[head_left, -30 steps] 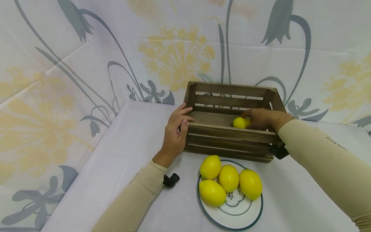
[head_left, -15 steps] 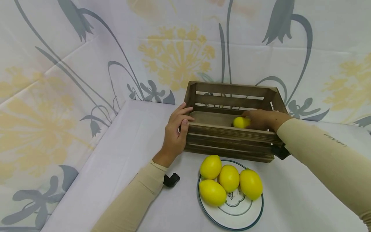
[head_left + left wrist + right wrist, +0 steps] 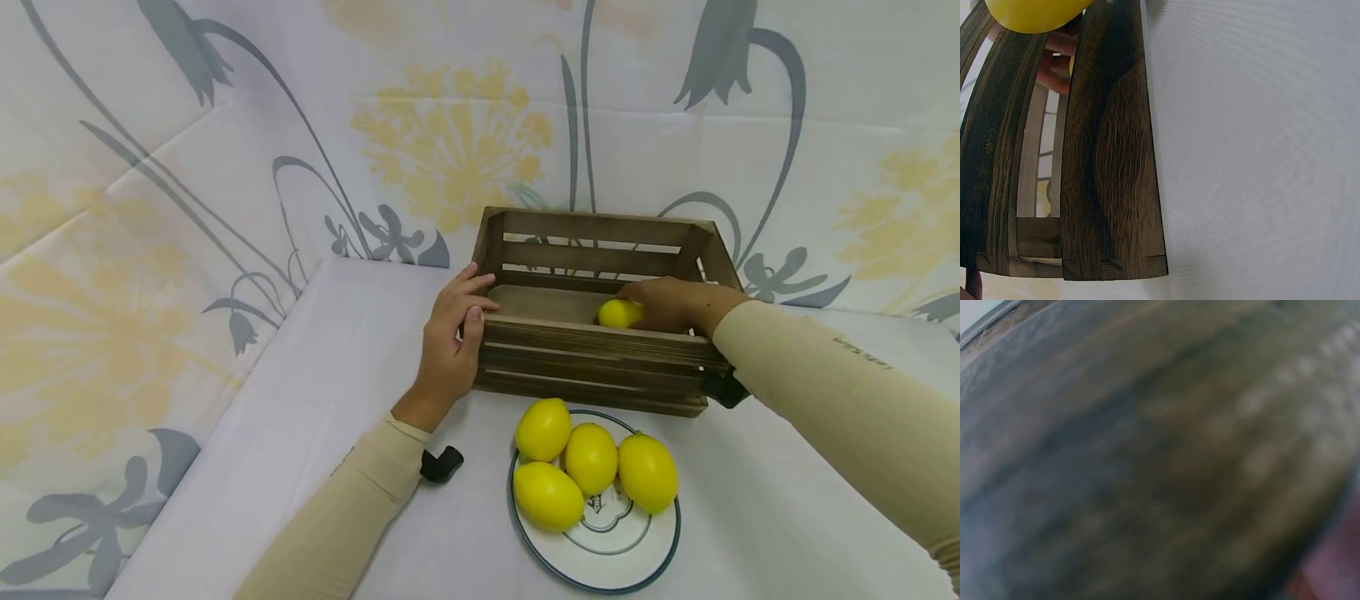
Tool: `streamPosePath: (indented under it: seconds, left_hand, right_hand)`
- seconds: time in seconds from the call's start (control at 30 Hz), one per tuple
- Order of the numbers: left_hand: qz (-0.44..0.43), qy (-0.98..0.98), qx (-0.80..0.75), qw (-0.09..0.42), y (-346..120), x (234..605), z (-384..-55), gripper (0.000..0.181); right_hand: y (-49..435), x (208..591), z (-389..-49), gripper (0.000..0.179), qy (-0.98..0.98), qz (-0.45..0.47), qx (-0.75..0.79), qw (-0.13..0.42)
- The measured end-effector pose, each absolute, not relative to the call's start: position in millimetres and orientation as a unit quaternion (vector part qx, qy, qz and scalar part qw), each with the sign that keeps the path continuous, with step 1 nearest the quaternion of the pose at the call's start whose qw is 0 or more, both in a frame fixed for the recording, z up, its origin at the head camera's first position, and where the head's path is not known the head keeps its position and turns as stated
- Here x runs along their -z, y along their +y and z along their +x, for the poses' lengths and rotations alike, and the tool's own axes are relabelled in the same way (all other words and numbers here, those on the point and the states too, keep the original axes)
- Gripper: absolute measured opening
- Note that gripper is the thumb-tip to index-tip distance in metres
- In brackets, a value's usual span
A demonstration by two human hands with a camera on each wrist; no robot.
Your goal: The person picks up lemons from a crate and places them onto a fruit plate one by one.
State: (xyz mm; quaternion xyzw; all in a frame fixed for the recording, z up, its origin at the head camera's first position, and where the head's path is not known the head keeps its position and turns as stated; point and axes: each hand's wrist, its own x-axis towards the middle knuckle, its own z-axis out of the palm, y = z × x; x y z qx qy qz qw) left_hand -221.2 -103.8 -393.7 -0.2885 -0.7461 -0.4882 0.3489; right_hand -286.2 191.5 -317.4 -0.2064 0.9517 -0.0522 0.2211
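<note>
A brown slatted wooden crate (image 3: 585, 337) stands on the white cloth. My left hand (image 3: 452, 333) holds its left end, with fingers over the rim and the thumb at the front corner. My right hand (image 3: 667, 304) reaches down inside the crate's right half, gripping a yellow lemon (image 3: 617, 313) low near the floor boards. The hand covers the lemon's right side. Through the slats in the left wrist view, the right hand's fingers (image 3: 1054, 80) show beside a bit of yellow. The right wrist view is mostly a blur of wood close to the lens.
In front of the crate sits a white plate (image 3: 600, 562) with a dark green rim, bearing several lemons (image 3: 592, 458). Behind the crate rises a white cloth wall (image 3: 645, 158) printed with grey and yellow flowers. White cloth (image 3: 337, 333) covers the surface.
The head view has shifted very slightly. Both hands keep their places at the crate, the right one with only small movement around the lemon.
</note>
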Motion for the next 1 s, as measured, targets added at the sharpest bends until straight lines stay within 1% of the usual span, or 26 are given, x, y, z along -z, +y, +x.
streamPosePath:
  seconds: [0.3,0.47,0.6,0.77,0.9,1.0]
  left_hand:
    - [-0.290,-0.741,0.499,0.342,-104.2,394.2,-221.4,0.029]
    - [-0.289,-0.743,0.495,0.346,-104.4,393.9,-220.1,0.036]
    - [-0.291,-0.744,0.493,0.346,-103.6,392.9,-219.9,0.043]
    - [-0.293,-0.742,0.494,0.347,-104.2,391.0,-221.1,0.041]
    - [-0.291,-0.740,0.496,0.350,-104.8,391.1,-220.5,0.038]
    - [-0.292,-0.740,0.496,0.350,-104.2,392.3,-219.9,0.040]
  right_hand:
    - [190.4,316.3,-286.7,0.054,0.949,-0.209,0.067,0.226]
    - [191.0,318.7,-287.4,0.056,0.949,-0.199,0.068,0.233]
    - [192.3,319.4,-287.7,0.054,0.951,-0.207,0.057,0.224]
    - [191.1,316.2,-288.0,0.050,0.951,-0.224,0.053,0.205]
    - [189.3,315.4,-287.5,0.049,0.950,-0.228,0.054,0.206]
    - [189.2,316.1,-286.2,0.051,0.950,-0.226,0.055,0.207]
